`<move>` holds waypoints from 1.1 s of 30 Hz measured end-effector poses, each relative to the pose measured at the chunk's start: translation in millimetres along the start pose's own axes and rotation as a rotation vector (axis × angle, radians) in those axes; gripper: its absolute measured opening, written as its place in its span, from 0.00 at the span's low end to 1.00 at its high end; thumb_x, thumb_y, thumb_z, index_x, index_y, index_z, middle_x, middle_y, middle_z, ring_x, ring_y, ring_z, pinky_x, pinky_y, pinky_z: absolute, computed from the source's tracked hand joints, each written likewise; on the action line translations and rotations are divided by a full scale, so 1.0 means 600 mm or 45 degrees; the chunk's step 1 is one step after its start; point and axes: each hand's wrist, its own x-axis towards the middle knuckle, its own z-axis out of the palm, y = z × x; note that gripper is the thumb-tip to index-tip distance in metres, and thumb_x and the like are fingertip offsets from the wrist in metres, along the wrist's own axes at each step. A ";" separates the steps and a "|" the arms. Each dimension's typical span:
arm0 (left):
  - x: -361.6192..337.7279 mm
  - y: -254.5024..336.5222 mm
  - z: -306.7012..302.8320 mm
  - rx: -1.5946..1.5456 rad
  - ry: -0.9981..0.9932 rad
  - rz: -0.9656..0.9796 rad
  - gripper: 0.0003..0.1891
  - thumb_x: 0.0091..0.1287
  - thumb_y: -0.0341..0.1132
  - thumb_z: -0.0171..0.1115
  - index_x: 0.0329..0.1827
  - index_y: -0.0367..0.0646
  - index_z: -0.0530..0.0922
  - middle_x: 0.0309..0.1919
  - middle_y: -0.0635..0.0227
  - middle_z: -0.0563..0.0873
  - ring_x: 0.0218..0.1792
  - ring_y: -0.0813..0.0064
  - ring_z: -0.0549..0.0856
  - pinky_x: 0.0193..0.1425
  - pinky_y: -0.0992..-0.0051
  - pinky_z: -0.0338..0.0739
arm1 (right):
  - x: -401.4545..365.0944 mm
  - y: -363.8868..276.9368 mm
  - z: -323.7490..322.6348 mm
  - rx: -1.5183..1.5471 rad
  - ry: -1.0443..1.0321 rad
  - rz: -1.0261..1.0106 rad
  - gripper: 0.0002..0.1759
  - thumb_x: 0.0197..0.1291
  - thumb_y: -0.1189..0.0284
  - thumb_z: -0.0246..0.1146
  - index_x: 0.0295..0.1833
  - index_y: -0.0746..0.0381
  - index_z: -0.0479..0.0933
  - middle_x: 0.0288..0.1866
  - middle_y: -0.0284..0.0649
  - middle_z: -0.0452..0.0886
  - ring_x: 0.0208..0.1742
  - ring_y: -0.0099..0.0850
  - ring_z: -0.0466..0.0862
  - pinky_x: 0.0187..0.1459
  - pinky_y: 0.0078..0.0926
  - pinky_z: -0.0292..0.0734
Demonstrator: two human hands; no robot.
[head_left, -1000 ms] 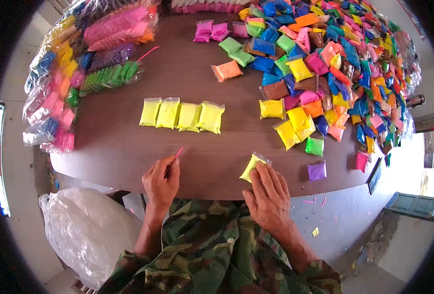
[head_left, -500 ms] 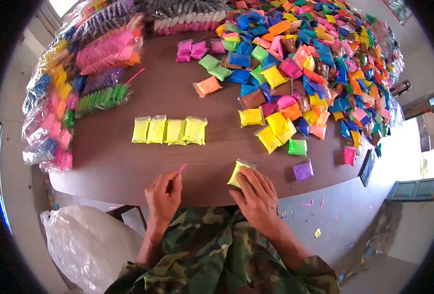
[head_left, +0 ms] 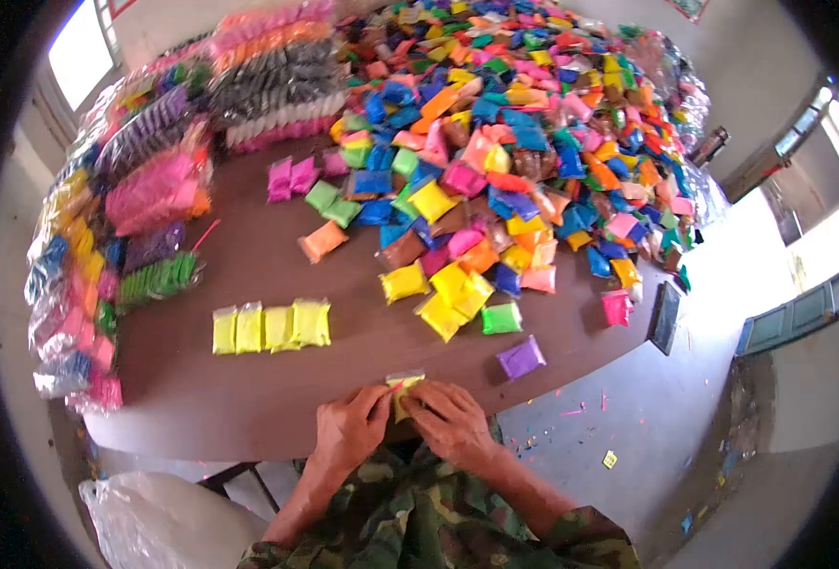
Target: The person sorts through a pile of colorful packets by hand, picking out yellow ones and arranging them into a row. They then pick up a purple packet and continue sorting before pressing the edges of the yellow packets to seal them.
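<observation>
A yellow packet [head_left: 404, 381] lies at the table's front edge, partly covered by both hands. My left hand [head_left: 353, 423] is closed in a pinch on a small pink strip [head_left: 396, 387], whose tip lies over the packet's top. My right hand [head_left: 450, 417] rests on the packet's right side, its fingers bent and pressed against it. Left of my hands, several yellow packets [head_left: 277, 326] lie side by side in a row.
A large heap of coloured packets [head_left: 495, 123] covers the back and right. Bagged bundles [head_left: 159, 190] are stacked at the left. A purple packet [head_left: 521, 358] lies near the right edge. A clear plastic bag [head_left: 159, 522] stands below the table at lower left.
The view has shifted, with the table contents lower and further left. My left hand has come to the yellow packet with the pink strip. The two hands are now close together.
</observation>
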 end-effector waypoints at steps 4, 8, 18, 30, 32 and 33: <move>0.021 -0.021 0.007 0.137 -0.075 0.006 0.02 0.70 0.33 0.74 0.41 0.49 0.88 0.32 0.61 0.91 0.32 0.51 0.91 0.36 0.54 0.85 | -0.011 0.010 0.011 0.011 -0.006 0.001 0.22 0.63 0.69 0.74 0.63 0.57 0.84 0.66 0.39 0.83 0.68 0.40 0.85 0.68 0.43 0.80; 0.044 -0.029 0.002 0.140 -0.112 0.011 0.02 0.71 0.34 0.73 0.41 0.49 0.87 0.32 0.62 0.91 0.33 0.52 0.91 0.36 0.54 0.85 | -0.019 0.013 0.018 0.018 0.005 0.001 0.24 0.62 0.69 0.73 0.64 0.56 0.83 0.67 0.40 0.83 0.69 0.42 0.84 0.69 0.45 0.79; 0.085 -0.013 -0.002 0.143 -0.394 0.105 0.04 0.72 0.34 0.72 0.44 0.45 0.89 0.37 0.60 0.92 0.38 0.51 0.92 0.40 0.57 0.87 | -0.029 0.020 0.035 0.030 0.091 -0.003 0.26 0.59 0.69 0.73 0.65 0.57 0.83 0.69 0.41 0.82 0.70 0.42 0.84 0.70 0.45 0.79; 0.098 -0.011 0.003 0.222 -0.384 0.108 0.04 0.73 0.36 0.72 0.44 0.48 0.88 0.35 0.61 0.92 0.36 0.49 0.91 0.39 0.55 0.86 | -0.012 0.006 0.020 -0.007 0.206 0.040 0.20 0.58 0.67 0.79 0.57 0.54 0.88 0.60 0.34 0.86 0.59 0.36 0.89 0.61 0.36 0.84; 0.102 -0.011 0.000 0.197 -0.330 0.059 0.04 0.72 0.35 0.73 0.43 0.47 0.88 0.34 0.60 0.92 0.36 0.49 0.91 0.38 0.55 0.85 | -0.011 0.005 0.020 -0.003 0.210 0.061 0.20 0.57 0.67 0.79 0.57 0.53 0.87 0.59 0.33 0.85 0.58 0.36 0.89 0.60 0.36 0.84; 0.096 -0.009 -0.007 0.166 -0.307 0.039 0.04 0.71 0.34 0.73 0.42 0.46 0.88 0.34 0.59 0.92 0.36 0.49 0.91 0.38 0.55 0.85 | -0.010 0.004 0.023 0.000 0.224 0.077 0.21 0.57 0.67 0.79 0.57 0.53 0.87 0.58 0.33 0.85 0.58 0.36 0.89 0.60 0.36 0.84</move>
